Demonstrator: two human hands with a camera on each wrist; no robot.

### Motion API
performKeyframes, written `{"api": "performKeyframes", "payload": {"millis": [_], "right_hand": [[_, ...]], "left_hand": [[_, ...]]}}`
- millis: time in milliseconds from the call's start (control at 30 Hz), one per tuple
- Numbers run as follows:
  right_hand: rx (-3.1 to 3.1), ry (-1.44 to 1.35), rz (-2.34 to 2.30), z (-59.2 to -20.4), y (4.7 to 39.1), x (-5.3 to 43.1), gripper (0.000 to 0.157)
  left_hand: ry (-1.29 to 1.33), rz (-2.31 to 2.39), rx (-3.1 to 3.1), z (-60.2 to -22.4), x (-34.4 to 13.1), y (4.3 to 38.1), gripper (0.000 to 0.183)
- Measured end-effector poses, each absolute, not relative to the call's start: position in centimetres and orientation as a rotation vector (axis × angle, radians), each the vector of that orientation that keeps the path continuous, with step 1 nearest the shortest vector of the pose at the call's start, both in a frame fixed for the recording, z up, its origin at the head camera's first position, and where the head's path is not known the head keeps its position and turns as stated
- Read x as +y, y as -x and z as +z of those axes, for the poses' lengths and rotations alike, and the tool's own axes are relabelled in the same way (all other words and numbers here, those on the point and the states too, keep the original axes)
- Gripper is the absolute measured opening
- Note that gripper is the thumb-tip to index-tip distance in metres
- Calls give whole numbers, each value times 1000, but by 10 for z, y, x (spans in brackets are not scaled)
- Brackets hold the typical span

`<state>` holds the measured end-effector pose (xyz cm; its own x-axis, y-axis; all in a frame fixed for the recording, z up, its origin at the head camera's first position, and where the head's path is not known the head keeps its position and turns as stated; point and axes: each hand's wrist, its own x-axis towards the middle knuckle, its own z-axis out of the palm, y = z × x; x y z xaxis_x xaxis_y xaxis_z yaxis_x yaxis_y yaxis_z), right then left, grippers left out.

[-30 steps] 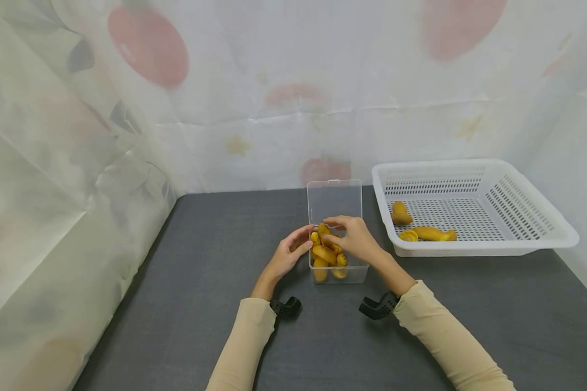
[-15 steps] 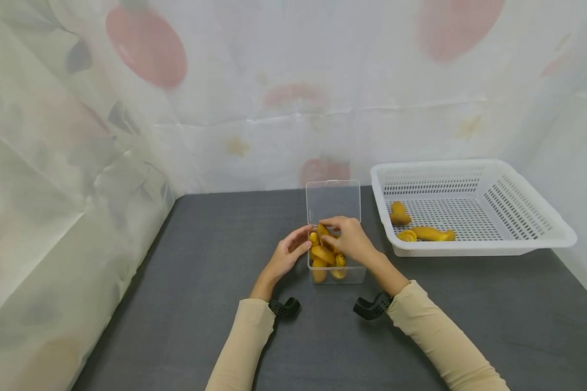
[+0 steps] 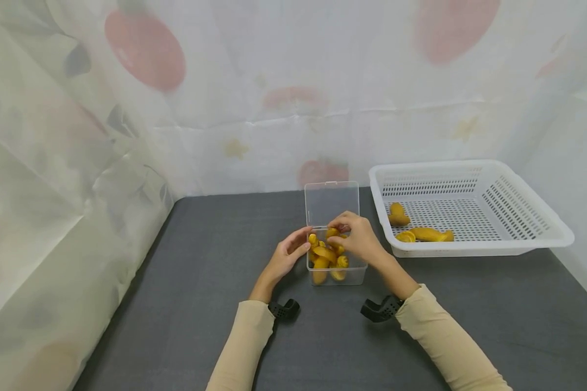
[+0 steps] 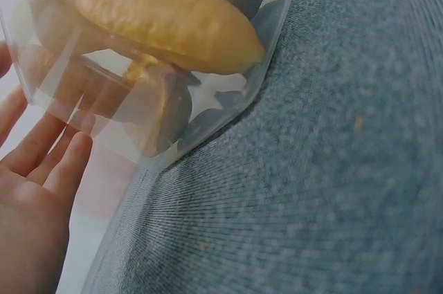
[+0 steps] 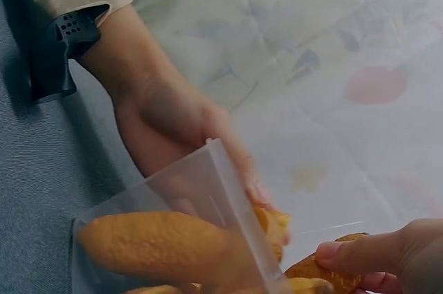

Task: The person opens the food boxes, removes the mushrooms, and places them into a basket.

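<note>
A clear plastic box (image 3: 353,277) with its lid (image 3: 332,203) standing up at the back is on the dark table. Several knobbly yellow root pieces (image 3: 325,253) fill mostly its left side. My left hand (image 3: 285,257) rests along the box's left wall, fingers fairly straight against the plastic in the left wrist view. Over the box, my right hand (image 3: 361,238) pinches a root piece (image 5: 302,267) between thumb and fingers, near the back rim. A large smooth oblong piece (image 4: 169,23) shows through the wall in the left wrist view.
To the right stands a white perforated basket (image 3: 474,250). Inside, near its left end, lie a long root piece (image 3: 431,234), a cut piece (image 3: 405,237) and a stubby one (image 3: 398,215). Patterned curtains (image 3: 254,76) hang behind and at the sides.
My right hand has shifted a little right within the box, bringing the pinched root piece with it from the upper left. My left hand has stayed at the box's side.
</note>
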<state>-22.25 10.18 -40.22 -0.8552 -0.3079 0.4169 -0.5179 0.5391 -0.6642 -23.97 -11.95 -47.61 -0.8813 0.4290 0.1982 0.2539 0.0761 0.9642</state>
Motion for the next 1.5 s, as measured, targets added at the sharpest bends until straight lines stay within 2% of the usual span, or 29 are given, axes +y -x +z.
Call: {"api": "performKeyframes", "payload": {"millis": [333, 1133, 1500], "right_hand": [[-2445, -616, 1263, -394, 216, 117, 21], [-2171, -597, 1456, -378, 190, 158, 25], [-2137, -453, 1557, -371, 186, 185, 25]], "left_hand": [[-722, 1935, 2202, -476, -119, 239, 45], [-752, 1966, 2202, -477, -119, 241, 45], [-742, 1959, 2205, -478, -118, 241, 44]]}}
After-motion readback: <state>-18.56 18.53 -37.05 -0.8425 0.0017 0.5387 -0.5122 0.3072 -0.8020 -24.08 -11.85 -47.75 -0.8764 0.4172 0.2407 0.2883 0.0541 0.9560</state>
